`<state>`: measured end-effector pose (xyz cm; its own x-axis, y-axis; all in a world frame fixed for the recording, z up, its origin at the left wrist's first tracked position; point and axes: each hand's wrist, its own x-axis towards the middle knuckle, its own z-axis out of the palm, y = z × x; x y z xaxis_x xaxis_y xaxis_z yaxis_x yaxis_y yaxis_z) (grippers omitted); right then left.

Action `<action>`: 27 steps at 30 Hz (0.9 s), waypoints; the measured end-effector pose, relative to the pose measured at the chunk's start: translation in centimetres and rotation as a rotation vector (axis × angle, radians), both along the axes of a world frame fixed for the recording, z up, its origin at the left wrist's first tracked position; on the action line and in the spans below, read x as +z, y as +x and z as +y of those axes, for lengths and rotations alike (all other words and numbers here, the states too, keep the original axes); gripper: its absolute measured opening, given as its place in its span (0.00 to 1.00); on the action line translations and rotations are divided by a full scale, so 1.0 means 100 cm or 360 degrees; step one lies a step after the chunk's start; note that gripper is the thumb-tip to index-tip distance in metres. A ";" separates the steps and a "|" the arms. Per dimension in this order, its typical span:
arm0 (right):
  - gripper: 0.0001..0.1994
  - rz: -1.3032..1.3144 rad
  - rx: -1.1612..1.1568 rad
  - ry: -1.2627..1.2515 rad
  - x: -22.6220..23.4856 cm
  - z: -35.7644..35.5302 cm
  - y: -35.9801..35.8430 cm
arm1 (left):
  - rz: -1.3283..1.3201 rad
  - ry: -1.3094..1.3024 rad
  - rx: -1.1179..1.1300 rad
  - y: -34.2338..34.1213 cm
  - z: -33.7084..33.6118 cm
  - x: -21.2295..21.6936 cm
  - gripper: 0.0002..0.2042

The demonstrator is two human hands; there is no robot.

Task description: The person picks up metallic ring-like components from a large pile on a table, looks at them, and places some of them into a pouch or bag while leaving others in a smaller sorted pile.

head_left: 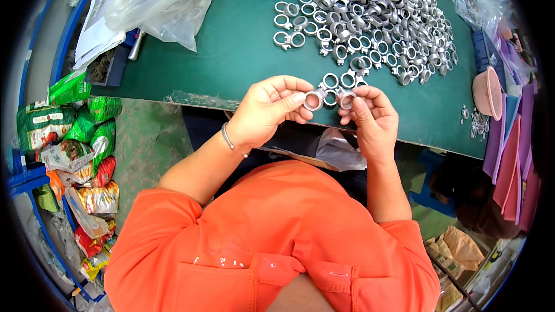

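Observation:
My left hand (263, 111) pinches a grey metal ring (313, 101) between thumb and fingers, just above the near edge of the table. A second metal ring (347, 101) is held in my right hand (374, 120), thumb against its near side. The two held rings are a short gap apart. Several loose rings (330, 81) lie on the green tabletop right behind my fingers. They trail back to a large heap of the same small-lugged rings (381, 11) at the far right.
The green table (191, 75) has a plastic bag (167, 6) and papers at far left. On the right stand a pink basket (487, 93), small metal parts (479, 124) and pink and purple bins (509, 162). Colourful packets (87, 138) fill a blue rack at left.

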<state>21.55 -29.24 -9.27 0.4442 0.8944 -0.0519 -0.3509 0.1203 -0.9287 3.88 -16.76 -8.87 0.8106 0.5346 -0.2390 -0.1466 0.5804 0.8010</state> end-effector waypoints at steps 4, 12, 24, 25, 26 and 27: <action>0.07 0.0147 0.0163 0.0040 0.000 0.000 -0.006 | -0.0081 -0.0129 -0.0010 -0.003 -0.002 0.002 0.10; 0.11 -0.1759 0.0457 0.0237 0.006 -0.015 -0.019 | 0.0331 0.0984 -0.0334 -0.035 -0.004 0.013 0.05; 0.12 -0.2185 -0.0143 0.0021 0.001 -0.005 -0.011 | 0.0924 0.2236 -0.1439 -0.077 -0.023 -0.066 0.09; 0.12 -0.2184 -0.0134 -0.0010 0.003 -0.001 -0.013 | 0.0841 0.2258 -0.1406 -0.080 -0.027 -0.091 0.11; 0.13 -0.2186 -0.0130 -0.0043 0.005 0.002 -0.014 | 0.0753 0.2284 -0.1375 -0.081 -0.030 -0.108 0.13; 0.14 -0.2233 -0.0093 -0.0067 0.005 0.004 -0.014 | 0.0979 0.2047 -0.1591 -0.073 -0.033 -0.108 0.15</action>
<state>20.11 -28.82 -8.79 0.1842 0.8820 0.4338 0.8633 0.0658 -0.5003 -3.42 -20.07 -19.67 0.8807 0.0069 -0.4737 0.3185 -0.7488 0.5813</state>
